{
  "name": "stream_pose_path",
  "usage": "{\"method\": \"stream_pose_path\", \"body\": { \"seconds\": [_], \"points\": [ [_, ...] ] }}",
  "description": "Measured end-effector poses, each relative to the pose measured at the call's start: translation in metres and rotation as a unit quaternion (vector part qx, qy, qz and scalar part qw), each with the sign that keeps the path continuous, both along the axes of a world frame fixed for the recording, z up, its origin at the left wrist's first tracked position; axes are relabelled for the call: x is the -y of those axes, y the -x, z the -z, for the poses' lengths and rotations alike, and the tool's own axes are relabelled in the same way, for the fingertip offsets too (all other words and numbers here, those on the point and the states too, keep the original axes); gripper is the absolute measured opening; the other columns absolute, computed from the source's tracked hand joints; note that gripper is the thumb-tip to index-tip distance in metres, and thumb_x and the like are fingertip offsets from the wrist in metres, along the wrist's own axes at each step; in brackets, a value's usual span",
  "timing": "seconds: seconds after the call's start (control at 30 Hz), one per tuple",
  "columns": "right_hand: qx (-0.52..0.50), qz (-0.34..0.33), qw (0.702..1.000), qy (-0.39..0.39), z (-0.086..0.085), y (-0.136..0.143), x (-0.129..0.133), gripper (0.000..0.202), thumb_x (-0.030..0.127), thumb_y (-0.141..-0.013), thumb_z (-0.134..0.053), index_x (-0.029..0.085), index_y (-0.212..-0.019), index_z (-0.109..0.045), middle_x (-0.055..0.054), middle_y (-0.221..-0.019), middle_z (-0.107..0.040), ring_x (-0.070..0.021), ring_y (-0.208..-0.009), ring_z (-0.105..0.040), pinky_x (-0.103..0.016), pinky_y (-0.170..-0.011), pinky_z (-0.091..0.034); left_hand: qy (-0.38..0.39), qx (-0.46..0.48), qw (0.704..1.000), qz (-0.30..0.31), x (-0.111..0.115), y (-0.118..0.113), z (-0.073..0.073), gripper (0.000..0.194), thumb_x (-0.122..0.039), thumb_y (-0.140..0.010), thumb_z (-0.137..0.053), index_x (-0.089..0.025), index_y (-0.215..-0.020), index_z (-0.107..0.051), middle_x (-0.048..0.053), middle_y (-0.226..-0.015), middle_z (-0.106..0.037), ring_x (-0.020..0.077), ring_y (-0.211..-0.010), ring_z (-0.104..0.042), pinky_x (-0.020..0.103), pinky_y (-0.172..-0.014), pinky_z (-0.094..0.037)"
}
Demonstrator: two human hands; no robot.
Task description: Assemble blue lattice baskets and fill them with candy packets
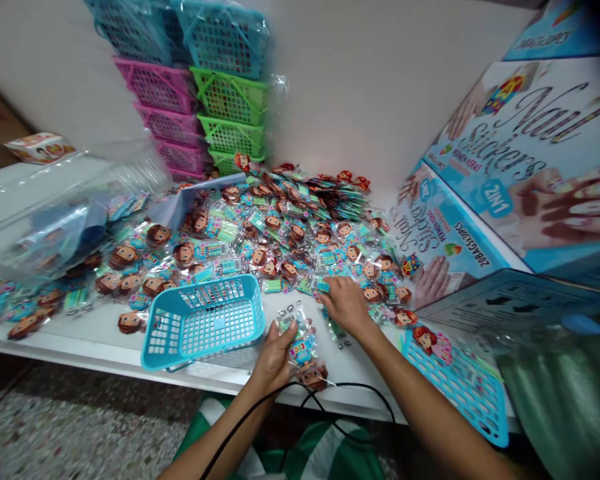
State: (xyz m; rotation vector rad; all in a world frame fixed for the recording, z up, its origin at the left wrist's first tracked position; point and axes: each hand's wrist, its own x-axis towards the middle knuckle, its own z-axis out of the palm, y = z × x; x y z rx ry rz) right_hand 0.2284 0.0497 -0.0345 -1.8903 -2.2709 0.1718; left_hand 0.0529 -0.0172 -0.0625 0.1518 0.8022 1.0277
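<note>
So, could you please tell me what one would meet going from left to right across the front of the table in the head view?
Blue mesh basket → left hand holding a clear-wrapped packet → right hand → blue tray with round holes.

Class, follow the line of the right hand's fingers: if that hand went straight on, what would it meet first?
Probably the clear packet with green contents: the right hand points toward the picture's upper left, at it. They may already touch; depth is unclear.
</note>
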Motion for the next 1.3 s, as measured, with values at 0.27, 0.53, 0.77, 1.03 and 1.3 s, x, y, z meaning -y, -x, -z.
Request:
{"method": "stream_pose_path", "body": {
  "seconds": [0.27,0.53,0.77,1.03,1.3],
  "points": [
    [0.034,-0.005,0.999,-0.006,-0.008,-0.027,-0.033,0.025,0.020,-0.092,-0.043,0.013,-0.103,-0.064,-0.016,-0.104,-0.065,-0.0273,-0.104,-0.054,-0.039,-0.093,-0.033,0.002,0.025,0.999,0.026,-0.006,0.010,0.002,0.020,-0.020,-0.079,-0.067,-0.010,-0.096,-0.063,0.011,-0.085,-0.072,0.0199,-0.073,-0.069,0.027,-0.063,-0.055],
    [-0.246,-0.068,0.964,0.067,-0.004,0.022,0.057,0.032,0.033,-0.097,-0.037,0.019,-0.096,-0.067,-0.001,-0.086,-0.070,-0.0150,-0.078,-0.064,-0.023,-0.068,-0.047,-0.027,0.076,0.997,0.007,-0.003,-0.004,0.002,0.034,-0.019,-0.077,-0.070,-0.015,-0.109,-0.058,0.007,-0.093,-0.071,0.0221,-0.089,-0.068,0.036,-0.084,-0.053],
    [-0.046,0.015,0.999,-0.002,0.017,0.019,0.014,0.030,0.037,-0.094,-0.044,0.018,-0.111,-0.061,-0.010,-0.105,-0.065,-0.0222,-0.099,-0.057,-0.031,-0.083,-0.042,-0.005,-0.016,0.999,-0.032,0.001,0.007,0.009,0.039,-0.019,-0.076,-0.072,-0.018,-0.111,-0.056,0.004,-0.090,-0.071,0.0178,-0.076,-0.069,0.031,-0.073,-0.056],
    [-0.015,0.004,0.999,-0.034,0.011,0.013,-0.017,0.025,0.023,-0.095,-0.038,0.014,-0.100,-0.061,-0.013,-0.097,-0.063,-0.0240,-0.097,-0.054,-0.036,-0.088,-0.037,-0.004,0.065,0.998,0.002,-0.003,0.004,0.004,0.025,-0.019,-0.076,-0.071,-0.014,-0.099,-0.062,0.005,-0.083,-0.071,0.0180,-0.074,-0.069,0.034,-0.078,-0.055],
    [-0.203,-0.084,0.972,0.084,-0.012,0.013,0.029,0.036,0.036,-0.096,-0.037,0.020,-0.071,-0.058,0.003,-0.064,-0.058,-0.0119,-0.061,-0.054,-0.021,-0.057,-0.039,-0.057,0.080,0.995,-0.001,-0.023,-0.012,-0.005,0.038,-0.020,-0.075,-0.072,-0.016,-0.110,-0.058,0.007,-0.097,-0.071,0.0223,-0.092,-0.068,0.035,-0.085,-0.053]
  ]
}}
